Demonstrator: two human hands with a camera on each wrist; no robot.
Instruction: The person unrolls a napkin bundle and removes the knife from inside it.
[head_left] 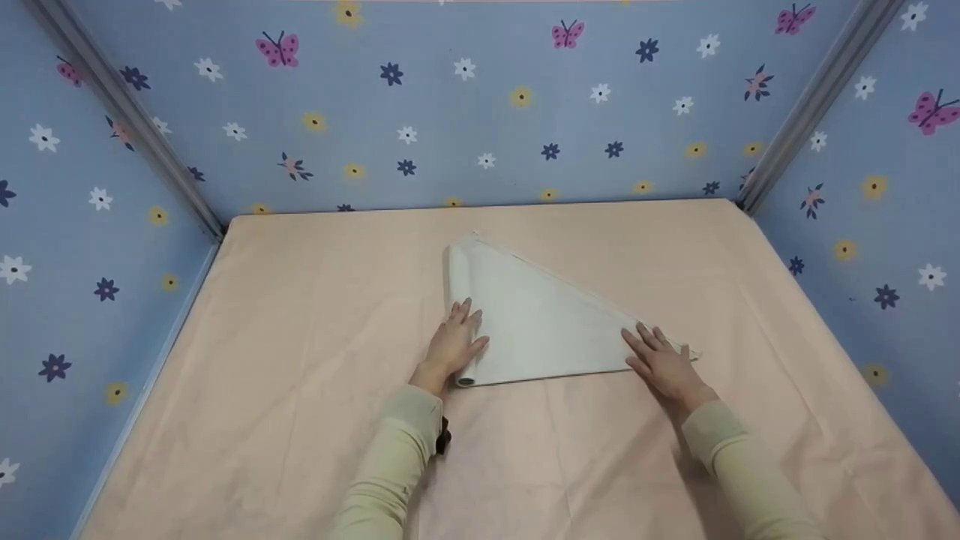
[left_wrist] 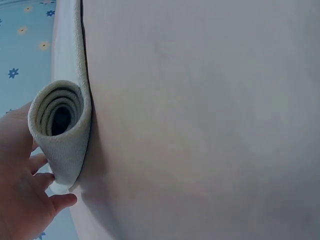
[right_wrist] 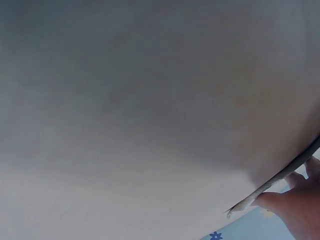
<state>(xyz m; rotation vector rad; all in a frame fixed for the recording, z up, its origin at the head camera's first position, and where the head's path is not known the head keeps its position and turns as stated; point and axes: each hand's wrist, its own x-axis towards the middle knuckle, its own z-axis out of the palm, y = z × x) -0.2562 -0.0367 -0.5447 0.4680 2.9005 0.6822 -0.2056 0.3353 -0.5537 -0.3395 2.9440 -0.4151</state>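
head view, white cloth (head_left: 555, 322): on the table cover (head_left: 322, 300), rolled along its left side, its flat part tapering rightward to a tip
head view, roll (head_left: 459, 281): long axis runs near to far; the flat part lies to its right
head view, left hand (head_left: 452, 341): on the roll's near half, nearer to it than the other; fingers extended, thumb apart
head view, right hand (head_left: 664, 367): well apart from the roll, on the flat part near the tip; fingers spread
head view, in the way: the right hand itself rests between the roll and the tip
head view, around: patterned walls (head_left: 495, 112) beyond and on both sides, grey posts (head_left: 817, 105) at the far corners
left wrist view, roll end: layers spiral round a dark hollow; the left hand is beside it, fingers partly hidden
right wrist view, cloth edge (right_wrist: 280, 176): slants past the right hand, thumb at the edge near the tip; finger pressure, cannot tell
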